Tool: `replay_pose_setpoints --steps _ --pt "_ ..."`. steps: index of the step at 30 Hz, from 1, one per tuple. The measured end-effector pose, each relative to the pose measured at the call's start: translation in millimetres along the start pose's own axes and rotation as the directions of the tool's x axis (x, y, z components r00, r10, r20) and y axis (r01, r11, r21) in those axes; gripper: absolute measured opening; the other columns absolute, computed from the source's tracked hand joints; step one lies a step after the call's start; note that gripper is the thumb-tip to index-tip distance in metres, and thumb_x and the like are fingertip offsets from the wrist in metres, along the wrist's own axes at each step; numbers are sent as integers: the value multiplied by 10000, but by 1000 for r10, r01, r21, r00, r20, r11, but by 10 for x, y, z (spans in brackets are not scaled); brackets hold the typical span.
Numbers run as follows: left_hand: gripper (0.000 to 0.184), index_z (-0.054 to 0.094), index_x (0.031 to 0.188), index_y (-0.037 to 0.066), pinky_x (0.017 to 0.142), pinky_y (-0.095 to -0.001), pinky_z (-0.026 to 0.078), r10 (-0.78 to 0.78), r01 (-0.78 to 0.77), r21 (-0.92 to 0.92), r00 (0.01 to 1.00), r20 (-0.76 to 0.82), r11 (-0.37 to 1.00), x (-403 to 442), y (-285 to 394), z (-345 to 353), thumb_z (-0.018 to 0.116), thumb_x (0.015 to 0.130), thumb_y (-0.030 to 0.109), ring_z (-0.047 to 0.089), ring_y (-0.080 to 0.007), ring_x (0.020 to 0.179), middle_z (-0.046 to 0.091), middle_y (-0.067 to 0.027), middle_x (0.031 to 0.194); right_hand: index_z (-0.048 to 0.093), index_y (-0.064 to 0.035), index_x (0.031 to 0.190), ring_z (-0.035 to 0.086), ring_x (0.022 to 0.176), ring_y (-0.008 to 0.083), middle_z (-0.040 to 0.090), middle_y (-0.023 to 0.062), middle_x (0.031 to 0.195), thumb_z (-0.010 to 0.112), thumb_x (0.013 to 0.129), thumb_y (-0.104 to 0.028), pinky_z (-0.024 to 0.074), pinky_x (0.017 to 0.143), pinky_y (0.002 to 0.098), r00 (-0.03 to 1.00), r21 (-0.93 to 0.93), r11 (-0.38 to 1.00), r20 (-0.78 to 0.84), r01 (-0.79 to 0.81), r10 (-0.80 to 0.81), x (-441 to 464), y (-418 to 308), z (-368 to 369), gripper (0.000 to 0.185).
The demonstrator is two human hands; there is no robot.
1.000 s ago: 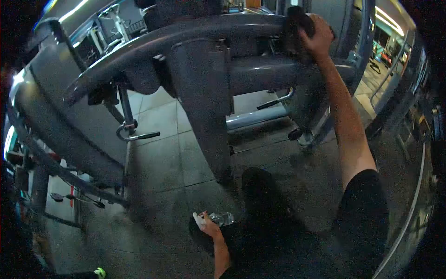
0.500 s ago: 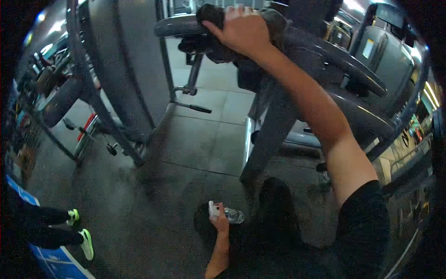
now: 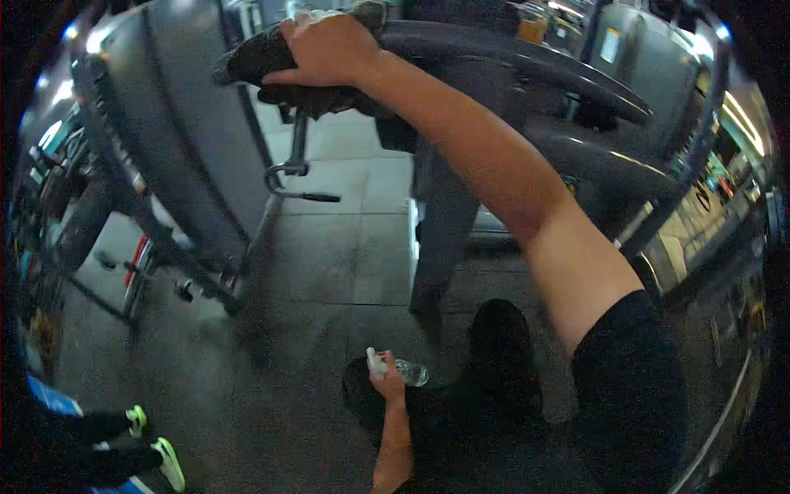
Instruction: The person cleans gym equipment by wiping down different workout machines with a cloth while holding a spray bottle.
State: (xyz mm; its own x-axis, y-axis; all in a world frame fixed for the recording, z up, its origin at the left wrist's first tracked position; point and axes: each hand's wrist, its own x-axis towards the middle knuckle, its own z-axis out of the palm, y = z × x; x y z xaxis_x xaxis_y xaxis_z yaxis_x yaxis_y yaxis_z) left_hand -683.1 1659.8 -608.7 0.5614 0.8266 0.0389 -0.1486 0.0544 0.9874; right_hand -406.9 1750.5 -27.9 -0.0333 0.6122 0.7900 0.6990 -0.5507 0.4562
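Note:
My right hand (image 3: pixel 333 49) presses a dark cloth (image 3: pixel 255 62) onto the long padded arm of a grey gym machine (image 3: pixel 448 41). Its fingers curl over the far side of the pad, and the thumb lies along the near side. Lower down, close to my legs, my left hand (image 3: pixel 387 377) is closed around the neck of a clear spray bottle (image 3: pixel 411 373) with a white spray head. The bottle lies tilted sideways, its base pointing right.
A machine handle (image 3: pixel 317 197) juts out below the pad. To the left stands a tall grey machine panel (image 3: pixel 185 99). At the lower left, another person's legs in dark trousers and bright-trimmed shoes (image 3: pixel 169 465) are close by. Dark tiles cover the floor (image 3: pixel 317 255).
My right hand and the cloth have slid left along the padded arm, toward its end. My left hand still holds the bottle low down. The view has shifted slightly.

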Motion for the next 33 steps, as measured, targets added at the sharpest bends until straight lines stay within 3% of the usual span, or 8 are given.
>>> replay_pose_setpoints --steps 15,17,21,25,28,30,32,33 --pt "529 494 1450 -57 967 -385 495 -309 260 194 904 294 946 77 -19 -73 663 1020 201 639 -262 1031 654 -133 1202 566 -150 1462 684 1119 403 652 181 1351 625 1017 -406 525 972 479 762 -430 681 -27 -593 646 -3235 3822 -1798 516" --pt "388 592 1328 -23 845 -341 537 -472 536 -105 807 354 838 75 -182 -50 696 1005 164 647 -180 944 679 -84 1103 740 1 1156 714 877 387 742 228 962 497 986 -650 552 813 492 626 -211 590 -218 -780 749 -2928 3357 -1796 715" --pt "327 632 1281 8 796 -310 541 -285 321 27 797 533 947 -17 385 541 686 1023 201 651 -132 903 674 -32 1036 713 -29 1252 703 886 415 741 236 1013 468 996 -663 533 819 505 463 -84 456 -131 -886 876 -2657 2986 -1848 727" --pt "288 647 1243 27 763 -310 549 41 125 -185 714 698 975 204 1214 1066 676 1029 217 661 -129 882 681 -53 1016 668 -49 1339 693 883 397 719 254 1011 551 986 -623 542 777 497 997 -721 689 -71 -74 33 -2874 3211 -1877 684" --pt "294 652 1223 35 751 -350 564 375 -324 -196 711 595 926 567 2378 1414 674 1025 251 687 -172 851 702 -92 994 684 -61 1315 681 888 417 715 253 999 609 977 -565 554 780 503 443 166 445 -47 -880 895 -2615 3021 -1903 611" --pt "317 653 1207 28 749 -385 566 489 -505 -122 703 516 854 787 2911 1569 680 1013 277 705 -220 836 701 -120 953 712 -54 1263 679 810 427 729 217 898 616 981 -530 555 744 483 998 -616 787 65 33 9 -2963 3651 -1893 561" --pt "329 654 1195 25 748 -404 565 465 -527 -23 728 504 849 990 3244 1690 689 1001 289 714 -251 833 698 -137 927 692 -55 1288 674 808 432 722 223 909 622 984 -500 555 749 484 850 -179 831 -92 -526 519 -2552 2847 -1928 544" --pt "320 658 1164 27 741 -416 558 572 -621 -60 674 467 781 1095 3359 1774 694 989 293 713 -278 823 693 -151 915 671 -57 1314 670 807 438 714 229 921 628 986 -471 555 753 484 466 299 435 37 -849 884 -2401 2553 -1952 530"
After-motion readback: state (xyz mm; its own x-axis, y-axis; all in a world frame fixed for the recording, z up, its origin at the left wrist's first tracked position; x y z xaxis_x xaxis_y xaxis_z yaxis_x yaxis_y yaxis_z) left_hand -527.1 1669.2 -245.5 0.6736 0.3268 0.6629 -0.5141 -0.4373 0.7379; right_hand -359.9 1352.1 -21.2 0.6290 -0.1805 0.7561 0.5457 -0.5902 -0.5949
